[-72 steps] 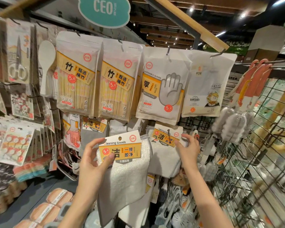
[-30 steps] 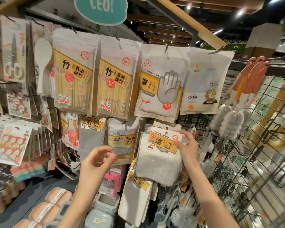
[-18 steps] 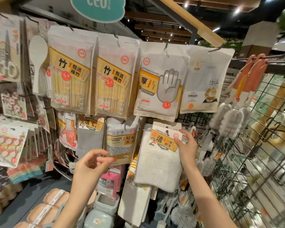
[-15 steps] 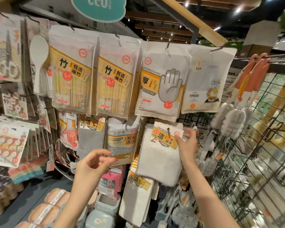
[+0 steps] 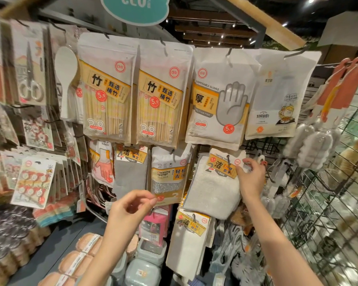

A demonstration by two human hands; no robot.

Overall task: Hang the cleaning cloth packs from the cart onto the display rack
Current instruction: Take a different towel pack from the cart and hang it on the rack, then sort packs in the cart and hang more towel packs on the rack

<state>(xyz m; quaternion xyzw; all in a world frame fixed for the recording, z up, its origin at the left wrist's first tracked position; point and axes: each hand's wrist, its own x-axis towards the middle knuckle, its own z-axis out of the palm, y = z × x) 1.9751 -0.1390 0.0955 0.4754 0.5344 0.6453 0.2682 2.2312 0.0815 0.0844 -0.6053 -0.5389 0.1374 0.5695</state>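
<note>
A white fluffy cleaning cloth pack (image 5: 213, 193) with an orange header card hangs in the rack's second row, a metal hook (image 5: 227, 157) poking through the card's hole. My right hand (image 5: 251, 179) pinches the right edge of that card, thumb in front and fingers behind. My left hand (image 5: 132, 207) hovers lower left of the pack, in front of the cleaning sponge pack (image 5: 169, 174), fingers loosely curled and holding nothing. The cart is out of view.
Grey cloth packs (image 5: 130, 174) hang left of the sponge pack, and another white cloth pack (image 5: 191, 236) hangs below. Chopstick packs (image 5: 106, 89) and a disposable gloves pack (image 5: 217, 104) fill the top row. Bottle brushes (image 5: 315, 145) and a wire grid panel (image 5: 329, 213) stand at the right.
My left hand let go of the cloth pack and dropped back empty. My right hand carried the pack rightward and up onto the hook, whose tip now shows through the card.
</note>
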